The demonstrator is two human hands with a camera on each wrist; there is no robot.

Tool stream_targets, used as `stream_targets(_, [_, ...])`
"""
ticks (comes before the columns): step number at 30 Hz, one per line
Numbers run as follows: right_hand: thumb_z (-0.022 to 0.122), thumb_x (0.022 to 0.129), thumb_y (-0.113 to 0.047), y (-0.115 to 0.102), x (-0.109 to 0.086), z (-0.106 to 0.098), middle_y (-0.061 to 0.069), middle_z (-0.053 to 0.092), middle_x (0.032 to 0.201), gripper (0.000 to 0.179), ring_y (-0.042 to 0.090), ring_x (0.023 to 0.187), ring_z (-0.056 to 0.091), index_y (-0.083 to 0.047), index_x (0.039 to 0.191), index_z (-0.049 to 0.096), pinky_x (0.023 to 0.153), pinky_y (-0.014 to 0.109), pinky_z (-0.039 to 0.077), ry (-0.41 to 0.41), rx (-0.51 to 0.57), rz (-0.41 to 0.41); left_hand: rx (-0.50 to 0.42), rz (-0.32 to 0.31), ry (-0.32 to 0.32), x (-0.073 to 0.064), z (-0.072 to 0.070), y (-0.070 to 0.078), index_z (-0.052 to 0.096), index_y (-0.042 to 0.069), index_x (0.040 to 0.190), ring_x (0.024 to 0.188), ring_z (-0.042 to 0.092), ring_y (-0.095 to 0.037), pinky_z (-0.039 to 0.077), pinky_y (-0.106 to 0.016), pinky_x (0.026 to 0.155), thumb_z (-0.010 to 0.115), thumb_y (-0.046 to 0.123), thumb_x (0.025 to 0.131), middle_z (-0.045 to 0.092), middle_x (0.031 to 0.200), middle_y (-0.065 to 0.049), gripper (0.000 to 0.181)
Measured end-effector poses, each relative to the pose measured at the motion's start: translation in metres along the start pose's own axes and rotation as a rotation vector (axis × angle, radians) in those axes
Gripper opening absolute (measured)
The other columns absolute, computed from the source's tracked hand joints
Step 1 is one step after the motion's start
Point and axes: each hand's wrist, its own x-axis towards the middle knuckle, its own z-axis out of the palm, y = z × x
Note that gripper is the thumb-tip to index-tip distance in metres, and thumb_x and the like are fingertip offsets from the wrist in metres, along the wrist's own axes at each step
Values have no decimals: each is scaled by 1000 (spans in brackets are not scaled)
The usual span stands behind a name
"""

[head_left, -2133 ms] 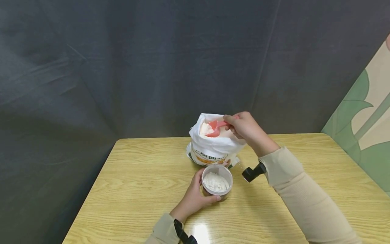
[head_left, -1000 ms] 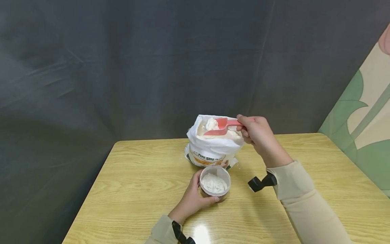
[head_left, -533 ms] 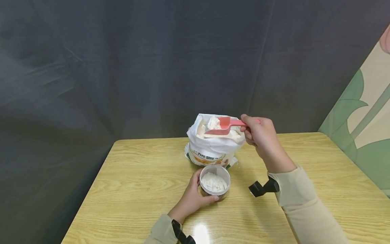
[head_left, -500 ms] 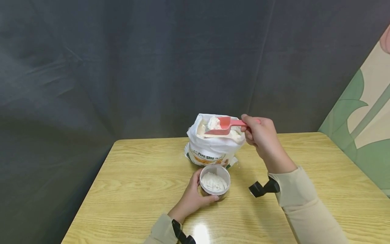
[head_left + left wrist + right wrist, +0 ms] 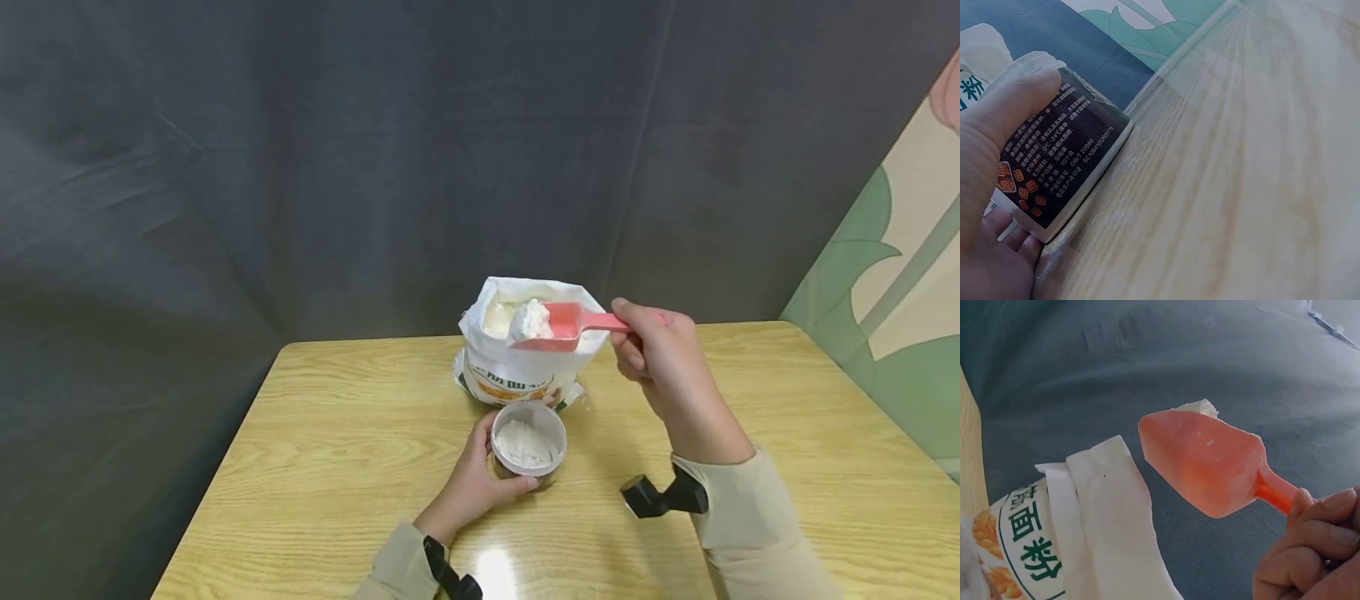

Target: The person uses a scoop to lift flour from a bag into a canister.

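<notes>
My right hand [image 5: 663, 358] grips the handle of a pink scoop [image 5: 567, 325] loaded with a heap of white flour [image 5: 531, 320]. In the head view the scoop overlaps the front rim of an open white flour bag [image 5: 517, 358]; the right wrist view shows the scoop [image 5: 1204, 462] raised past the bag's folded edge [image 5: 1116, 519]. My left hand [image 5: 472, 483] curls round a round plastic tub [image 5: 528, 475] in front of the bag, its thumb across the near side. Flour lies inside the tub. A dark printed label [image 5: 1066, 150] wraps the tub, which stands on the table.
The bag and tub stand close together on a wood-grain table [image 5: 360, 433]. A dark cloth [image 5: 420, 167] hangs behind the table, and a panel with green leaf shapes [image 5: 900, 333] is at the right. Black camera mounts [image 5: 663, 497] sit on both wrists.
My right hand has lifted the loaded scoop out of the bag and drawn it rightward and nearer, to the bag's front rim. The left hand and tub have stayed in place.
</notes>
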Motion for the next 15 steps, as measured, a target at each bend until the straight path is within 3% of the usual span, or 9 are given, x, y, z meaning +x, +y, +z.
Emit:
stream_targets(6, [53, 106, -19, 12, -13, -4, -2, 36, 45, 51, 21, 47, 13, -10, 56, 60, 46, 36, 7, -26, 51, -55, -9, 2, -3, 0, -1, 2, 30, 20, 154, 144, 36, -30, 23, -55, 119, 92, 25, 74, 37, 156, -4, 102])
stream_targets(15, [47, 107, -12, 40, -24, -13, -1, 32, 45, 52, 21, 46, 10, -11, 57, 61, 47, 36, 1, -94, 131, -60, -1, 18, -4, 0, -1, 0, 30, 22, 154, 144, 36, -31, 24, -55, 119, 92, 25, 74, 37, 157, -4, 101])
